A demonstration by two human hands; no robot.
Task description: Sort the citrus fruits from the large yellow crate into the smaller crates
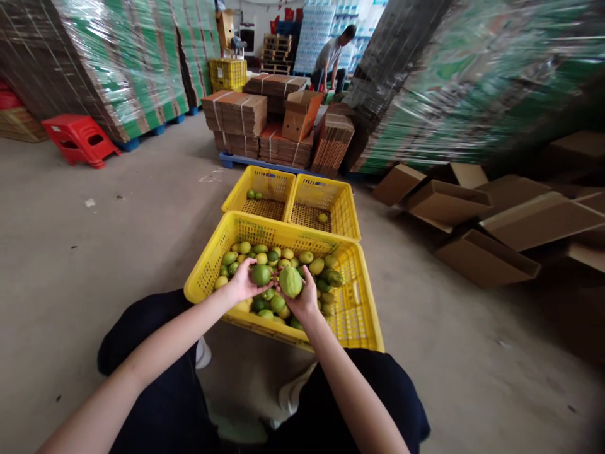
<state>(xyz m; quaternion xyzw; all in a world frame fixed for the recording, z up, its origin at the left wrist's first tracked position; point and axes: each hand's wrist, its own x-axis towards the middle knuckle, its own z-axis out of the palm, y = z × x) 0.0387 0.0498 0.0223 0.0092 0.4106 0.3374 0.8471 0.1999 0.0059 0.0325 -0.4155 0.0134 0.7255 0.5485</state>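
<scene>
Left hand [242,284] is cupping a dark green citrus [261,275], right hand [308,297] is cradling a bumpy lemon [290,282], I think, over the yellow crate [206,267] at 12 o'clock. Holding-up stage; moving either is needing steady fingers.

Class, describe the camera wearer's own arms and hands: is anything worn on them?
The left hand and right hand wear no gloves. The left forearm and right forearm are slim and bare, with no sleeve, watch or bracelet in view. Rings cannot be ruled out at this size.

Grey concrete floor [155,189], red plastic stool [81,137], wrapped pallets [127,63].
</scene>
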